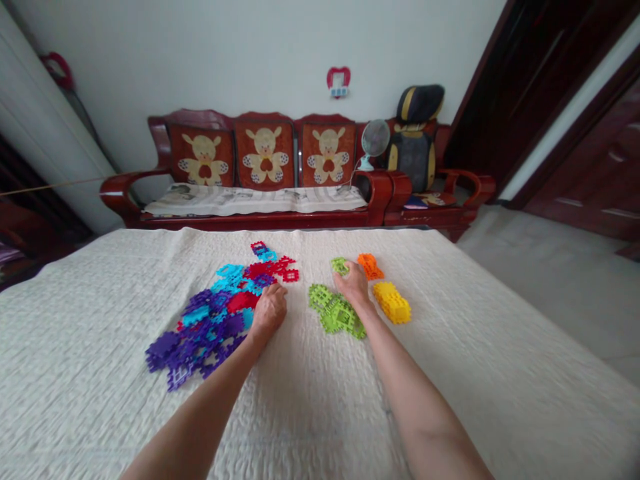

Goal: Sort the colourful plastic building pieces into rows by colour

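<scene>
My right hand (353, 283) grips a light green interlocking plastic block (340, 266), its fingers closed at the block's right side. Just below lies a heap of light green blocks (337, 312). My left hand (271, 307) rests at the right edge of a mixed pile of purple blocks (200, 340), blue blocks (227, 277) and red blocks (243, 302). Its fingers are curled in, and whatever they hold, if anything, is hidden. Orange blocks (369, 266) and a row of yellow blocks (392, 303) sit right of my right hand.
A cream quilted cover (310, 400) spreads over the table. Behind it stand a red wooden sofa (265, 220) with bear cushions, a small fan (375, 139) and an armchair (453, 217) with a massage pad. Tiled floor (530, 267) shows at the right.
</scene>
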Available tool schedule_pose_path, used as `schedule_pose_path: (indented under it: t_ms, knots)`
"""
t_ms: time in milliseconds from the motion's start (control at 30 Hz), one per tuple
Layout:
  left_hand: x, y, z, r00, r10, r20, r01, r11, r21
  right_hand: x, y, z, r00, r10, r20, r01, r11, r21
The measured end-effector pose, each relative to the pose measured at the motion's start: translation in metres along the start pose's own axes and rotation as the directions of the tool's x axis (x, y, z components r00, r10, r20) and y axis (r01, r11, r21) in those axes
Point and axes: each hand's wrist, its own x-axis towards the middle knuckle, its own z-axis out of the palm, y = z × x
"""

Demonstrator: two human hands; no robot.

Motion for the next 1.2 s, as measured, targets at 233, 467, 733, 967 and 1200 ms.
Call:
schedule_pose_path:
  t_ms: [233, 467, 733, 967, 1200]
  knots:
    - [0.000, 0.000, 0.002, 1.000, -0.006, -0.015, 0.006, 1.000, 0.007, 0.031, -0.001, 0.015, 0.999, 0.039, -0.024, -0.042, 0.992, -0.119]
    - [-0.002, -0.002, 0.002, 0.999, 0.003, -0.034, -0.003, 1.000, 0.006, 0.039, -0.004, 0.018, 0.997, 0.081, 0.005, -0.080, 0.986, -0.147]
    - [-0.002, -0.003, 0.004, 0.999, 0.009, -0.035, -0.010, 1.000, -0.005, 0.038, -0.010, 0.015, 0.989, 0.129, 0.078, -0.111, 0.973, -0.204]
    - [-0.001, 0.003, -0.003, 1.000, -0.011, 0.001, 0.011, 1.000, -0.005, 0.046, -0.006, 0.021, 0.986, 0.155, 0.067, -0.138, 0.969, -0.202]
    - [-0.002, 0.006, -0.007, 0.999, -0.036, 0.014, 0.035, 0.998, 0.047, 0.033, -0.003, 0.019, 0.999, -0.018, -0.048, 0.014, 0.996, -0.091]
